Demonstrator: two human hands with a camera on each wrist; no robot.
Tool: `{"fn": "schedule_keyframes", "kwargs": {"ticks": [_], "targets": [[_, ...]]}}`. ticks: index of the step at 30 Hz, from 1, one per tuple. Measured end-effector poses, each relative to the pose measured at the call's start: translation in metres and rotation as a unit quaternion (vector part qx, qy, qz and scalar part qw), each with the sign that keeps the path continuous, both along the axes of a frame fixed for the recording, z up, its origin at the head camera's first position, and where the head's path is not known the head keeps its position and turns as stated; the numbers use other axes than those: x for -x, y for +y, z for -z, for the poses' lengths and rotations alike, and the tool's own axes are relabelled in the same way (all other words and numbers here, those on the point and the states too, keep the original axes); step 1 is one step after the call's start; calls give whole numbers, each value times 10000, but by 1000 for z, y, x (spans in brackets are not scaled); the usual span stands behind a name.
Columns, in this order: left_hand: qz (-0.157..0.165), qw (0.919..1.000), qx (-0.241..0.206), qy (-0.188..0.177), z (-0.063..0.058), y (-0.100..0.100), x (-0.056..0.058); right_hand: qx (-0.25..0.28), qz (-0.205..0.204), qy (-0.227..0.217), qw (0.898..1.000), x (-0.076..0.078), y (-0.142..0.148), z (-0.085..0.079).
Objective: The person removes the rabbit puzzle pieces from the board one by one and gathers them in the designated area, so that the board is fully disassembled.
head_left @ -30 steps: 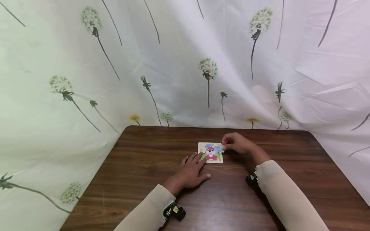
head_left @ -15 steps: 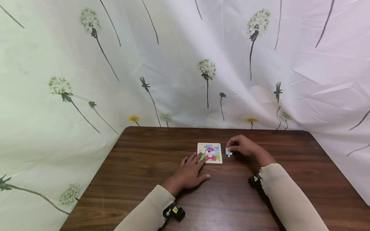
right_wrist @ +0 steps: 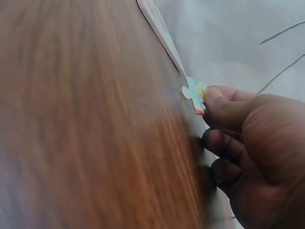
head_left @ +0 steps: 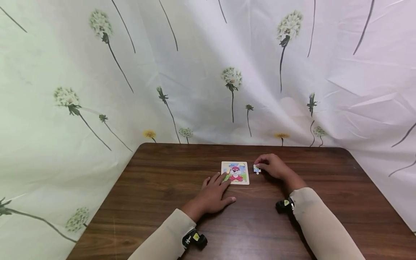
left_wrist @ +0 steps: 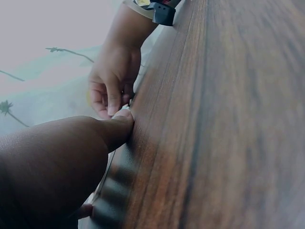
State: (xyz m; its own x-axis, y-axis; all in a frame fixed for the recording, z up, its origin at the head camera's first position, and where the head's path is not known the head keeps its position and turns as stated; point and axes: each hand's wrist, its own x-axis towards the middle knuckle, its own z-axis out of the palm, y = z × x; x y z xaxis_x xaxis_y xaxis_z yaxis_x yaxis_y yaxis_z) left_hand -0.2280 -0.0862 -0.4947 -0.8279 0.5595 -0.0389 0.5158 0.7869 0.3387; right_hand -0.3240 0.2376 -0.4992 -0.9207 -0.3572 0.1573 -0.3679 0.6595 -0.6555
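A square jigsaw puzzle with a cream border and a red-and-white cartoon animal lies on the table. My left hand rests with spread, fairly straight fingers on the puzzle's lower left edge. Just right of the puzzle, my right hand pinches a jigsaw piece between thumb and finger. In the right wrist view that jigsaw piece shows light blue, yellow and a bit of red, with a rounded tab. The piece is apart from the puzzle in the head view.
The dark brown wooden table has rounded far corners. Behind it hangs a white curtain printed with dandelions. A black wrist camera sits on the right arm, and another wrist camera on the left.
My right hand has drawn the jigsaw piece rightward from the puzzle's upper right edge, and the piece has turned in its fingers. The left hand stays in place on the puzzle.
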Motion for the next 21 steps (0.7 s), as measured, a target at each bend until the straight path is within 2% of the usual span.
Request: {"fn": "schedule_keyframes", "kwargs": {"ticks": [9,15,21], "targets": [[-4,10000,-27,0,0,-1,-1,167,327,236,9990,-3,-3,5],[6,10000,-23,-8,0,-1,0,551,393,7,9977,-4,-1,6],[1,10000,-31,-30,2,-2,0,402,346,-59,9986,-3,0,5]]}}
